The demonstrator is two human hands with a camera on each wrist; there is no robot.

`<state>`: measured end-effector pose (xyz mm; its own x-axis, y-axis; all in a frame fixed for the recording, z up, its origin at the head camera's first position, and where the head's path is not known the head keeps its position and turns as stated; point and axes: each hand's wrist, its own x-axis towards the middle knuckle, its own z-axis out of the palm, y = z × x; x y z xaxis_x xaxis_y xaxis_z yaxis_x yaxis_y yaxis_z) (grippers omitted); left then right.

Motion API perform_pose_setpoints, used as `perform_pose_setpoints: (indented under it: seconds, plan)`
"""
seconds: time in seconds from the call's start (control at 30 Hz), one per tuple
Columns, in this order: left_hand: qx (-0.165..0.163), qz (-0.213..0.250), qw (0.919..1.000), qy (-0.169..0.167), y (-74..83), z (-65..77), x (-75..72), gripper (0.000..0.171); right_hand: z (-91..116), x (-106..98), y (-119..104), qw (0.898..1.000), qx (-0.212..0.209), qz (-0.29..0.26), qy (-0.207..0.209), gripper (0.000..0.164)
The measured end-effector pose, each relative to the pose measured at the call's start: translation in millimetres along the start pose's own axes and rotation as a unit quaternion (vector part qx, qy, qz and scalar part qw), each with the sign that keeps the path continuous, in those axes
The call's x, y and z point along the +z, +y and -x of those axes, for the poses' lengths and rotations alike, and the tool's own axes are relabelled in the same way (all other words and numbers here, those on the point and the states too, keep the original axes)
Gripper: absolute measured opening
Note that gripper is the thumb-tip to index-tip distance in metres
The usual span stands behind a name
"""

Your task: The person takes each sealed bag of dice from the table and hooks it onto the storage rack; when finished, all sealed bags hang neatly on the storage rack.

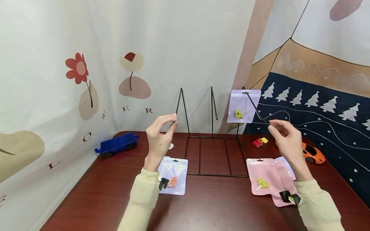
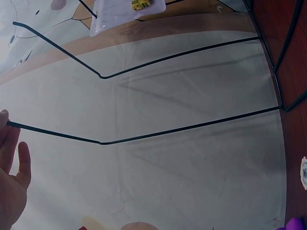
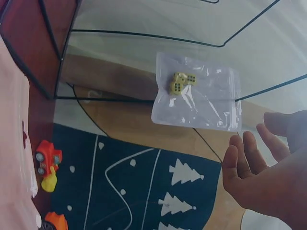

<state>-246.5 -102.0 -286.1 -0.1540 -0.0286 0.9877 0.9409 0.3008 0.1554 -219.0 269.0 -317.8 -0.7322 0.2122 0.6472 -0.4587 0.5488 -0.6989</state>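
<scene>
A black wire display rack (image 1: 216, 175) with three upright prongs stands on the table. My left hand (image 1: 158, 139) pinches the front end of the left prong (image 2: 53, 132) between thumb and fingers. On the right prong (image 1: 254, 106) hangs a lilac zip bag (image 3: 206, 103) with yellow dice (image 3: 181, 84) inside. My right hand (image 1: 289, 144) is just right of that prong's tip, fingers loosely bent, holding nothing. The middle prong (image 1: 212, 102) bears no bag.
Below my left hand lie lilac bags (image 1: 180, 166) with orange dice; pink bags (image 1: 254, 166) and a lilac one lie at right. A blue toy trailer (image 1: 117, 143), a small red-yellow toy truck (image 1: 259, 142) and an orange toy car (image 1: 315, 154) stand farther back. Printed curtains surround the table.
</scene>
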Motion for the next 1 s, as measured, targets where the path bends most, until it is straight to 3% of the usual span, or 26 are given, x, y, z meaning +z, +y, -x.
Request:
perform_pose_setpoints:
  seconds: [0.17,0.3,0.63,0.77,1.0]
  plan:
    - [-0.006,0.0,1.0,0.002,-6.0,2.6,0.9,0.02,2.1,-13.4,2.4,0.999,-0.006,0.036,-0.023,0.026]
    - [-0.005,-0.001,1.0,0.009,-3.0,0.9,1.5,0.021,4.3,-27.8,6.4,0.995,0.013,0.084,-0.054,0.025]
    - [0.004,0.003,1.0,0.007,11.9,-5.7,0.4,0.014,20.5,-55.5,27.6,0.974,0.063,0.181,-0.124,0.035]
    - [0.004,0.009,0.9999,0.004,10.0,-4.4,0.8,0.013,26.0,-65.6,38.2,0.968,0.059,0.201,-0.138,0.032]
    - [-0.005,0.004,0.9999,0.009,-6.4,2.6,1.6,0.018,28.6,-73.4,54.0,0.962,0.048,0.206,-0.175,0.025]
